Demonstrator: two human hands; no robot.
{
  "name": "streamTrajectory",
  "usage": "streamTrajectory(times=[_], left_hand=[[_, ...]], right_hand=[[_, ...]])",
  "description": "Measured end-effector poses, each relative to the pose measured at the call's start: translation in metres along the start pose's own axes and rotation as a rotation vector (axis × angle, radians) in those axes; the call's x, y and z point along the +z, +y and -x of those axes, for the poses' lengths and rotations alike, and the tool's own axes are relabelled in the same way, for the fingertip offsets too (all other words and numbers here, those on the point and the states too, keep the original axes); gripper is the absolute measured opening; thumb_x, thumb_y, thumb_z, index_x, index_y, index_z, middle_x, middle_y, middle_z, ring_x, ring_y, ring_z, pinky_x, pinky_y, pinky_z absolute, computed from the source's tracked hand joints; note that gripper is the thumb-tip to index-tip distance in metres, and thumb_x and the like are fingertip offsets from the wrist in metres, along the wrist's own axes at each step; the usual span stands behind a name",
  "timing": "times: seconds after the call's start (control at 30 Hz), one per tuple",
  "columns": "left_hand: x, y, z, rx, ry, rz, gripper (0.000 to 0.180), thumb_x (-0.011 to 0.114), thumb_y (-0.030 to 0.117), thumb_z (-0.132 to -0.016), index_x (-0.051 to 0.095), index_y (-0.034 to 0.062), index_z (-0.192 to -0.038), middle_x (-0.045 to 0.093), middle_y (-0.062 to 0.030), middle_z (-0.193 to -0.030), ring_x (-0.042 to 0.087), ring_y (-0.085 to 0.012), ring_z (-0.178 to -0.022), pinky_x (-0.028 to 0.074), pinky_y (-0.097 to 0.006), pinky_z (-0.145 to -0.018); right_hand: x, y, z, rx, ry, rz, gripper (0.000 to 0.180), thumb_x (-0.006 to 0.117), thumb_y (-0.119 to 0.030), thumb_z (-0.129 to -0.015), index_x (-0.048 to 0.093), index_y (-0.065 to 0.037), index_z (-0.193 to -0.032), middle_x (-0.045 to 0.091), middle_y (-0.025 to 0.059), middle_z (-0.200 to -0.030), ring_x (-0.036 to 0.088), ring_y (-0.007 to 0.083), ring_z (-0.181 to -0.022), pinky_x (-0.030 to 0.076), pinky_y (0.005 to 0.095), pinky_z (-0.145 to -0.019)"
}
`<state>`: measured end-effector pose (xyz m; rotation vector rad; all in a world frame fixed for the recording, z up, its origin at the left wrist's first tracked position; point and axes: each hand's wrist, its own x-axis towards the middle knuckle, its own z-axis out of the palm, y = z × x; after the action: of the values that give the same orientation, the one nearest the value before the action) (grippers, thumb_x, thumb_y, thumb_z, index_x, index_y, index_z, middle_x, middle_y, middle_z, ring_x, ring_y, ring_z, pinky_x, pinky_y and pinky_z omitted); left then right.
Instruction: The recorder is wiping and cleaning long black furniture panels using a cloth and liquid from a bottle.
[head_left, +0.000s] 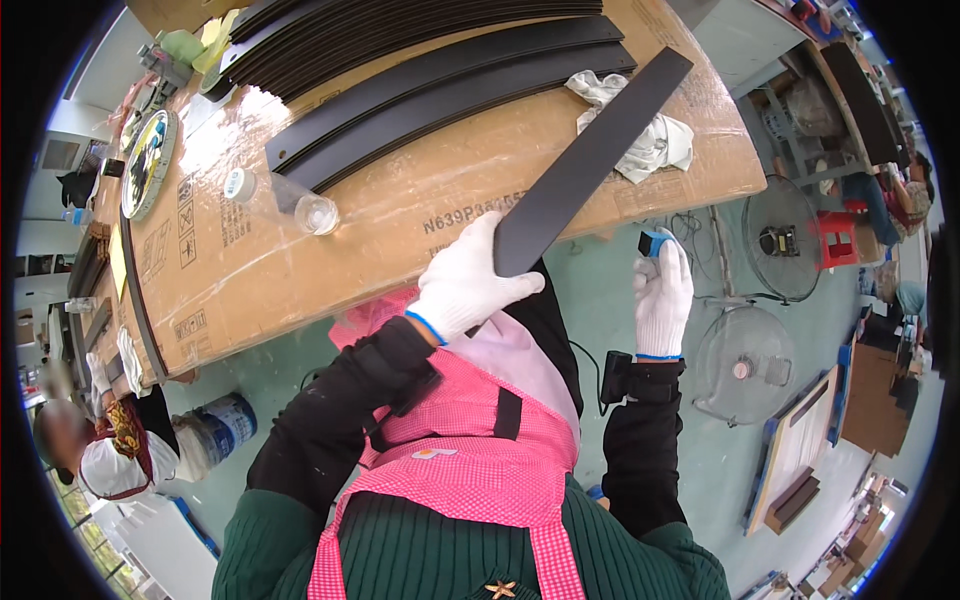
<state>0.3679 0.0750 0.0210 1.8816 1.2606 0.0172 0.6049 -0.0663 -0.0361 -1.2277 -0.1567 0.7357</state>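
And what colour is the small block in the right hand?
The block is blue and black; it shows best in the head view.

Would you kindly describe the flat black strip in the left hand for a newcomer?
Find the brown cardboard-topped table. At its near edge, the white-gloved left hand grips one flat black strip; unlike the black strips piled beyond, it slants alone.

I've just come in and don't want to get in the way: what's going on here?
A person in white gloves has the left hand closed around the near end of a long dark strip, which slants out above a cardboard-covered table and across a crumpled white cloth. The right hand holds a small blue-and-black block, apart from the strip. More dark strips lie farther back on the table.
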Motion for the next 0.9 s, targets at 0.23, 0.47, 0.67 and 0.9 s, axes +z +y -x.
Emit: streamTrajectory(times=[0.23, 0.47, 0.67, 0.9], left_hand=[[-0.010, -0.058, 0.026, -0.114, -0.384, 0.706, 0.046, 0.056, 0.040, -0.110, 0.067, -0.0013, -0.125, 0.070, -0.0046, -0.103, 0.063, -0.0108, -0.087, 0.052, -0.026, -0.077], [-0.009, -0.033, 0.051, -0.180, -0.338, 0.677, 0.039, 0.057, 0.041, -0.109, 0.069, 0.0041, -0.107, 0.063, 0.0021, -0.079, 0.049, -0.0036, -0.057, 0.038, -0.020, -0.052], [0.001, -0.032, 0.058, -0.175, -0.327, 0.761, 0.043, 0.061, 0.045, -0.106, 0.071, 0.0028, -0.112, 0.068, -0.0001, -0.085, 0.059, -0.0032, -0.060, 0.039, -0.020, -0.050], [0.003, -0.035, 0.058, -0.183, -0.342, 0.738, 0.045, 0.061, 0.045, -0.106, 0.071, 0.0022, -0.114, 0.068, -0.0005, -0.085, 0.058, -0.0044, -0.059, 0.040, -0.021, -0.050]], right_hand=[[0.013, -0.001, -0.005, 0.122, -0.194, -0.234, 0.035, 0.067, -0.015, -0.106, 0.060, 0.001, -0.137, 0.070, 0.0063, -0.116, 0.069, 0.0149, -0.094, 0.056, 0.0243, -0.076], [0.045, -0.007, -0.057, -0.345, -0.165, 0.396, 0.036, 0.071, -0.006, -0.101, 0.064, 0.007, -0.134, 0.072, 0.0075, -0.116, 0.068, 0.0116, -0.101, 0.055, 0.0268, -0.092], [0.047, -0.018, -0.100, -0.377, -0.197, 0.463, 0.038, 0.076, -0.009, -0.098, 0.066, 0.008, -0.131, 0.072, 0.0049, -0.110, 0.066, 0.0097, -0.098, 0.054, 0.0255, -0.090], [0.048, -0.014, -0.092, -0.409, -0.272, 0.548, 0.034, 0.076, -0.008, -0.096, 0.069, 0.004, -0.127, 0.070, -0.0009, -0.103, 0.062, 0.0045, -0.089, 0.052, 0.0215, -0.081]])
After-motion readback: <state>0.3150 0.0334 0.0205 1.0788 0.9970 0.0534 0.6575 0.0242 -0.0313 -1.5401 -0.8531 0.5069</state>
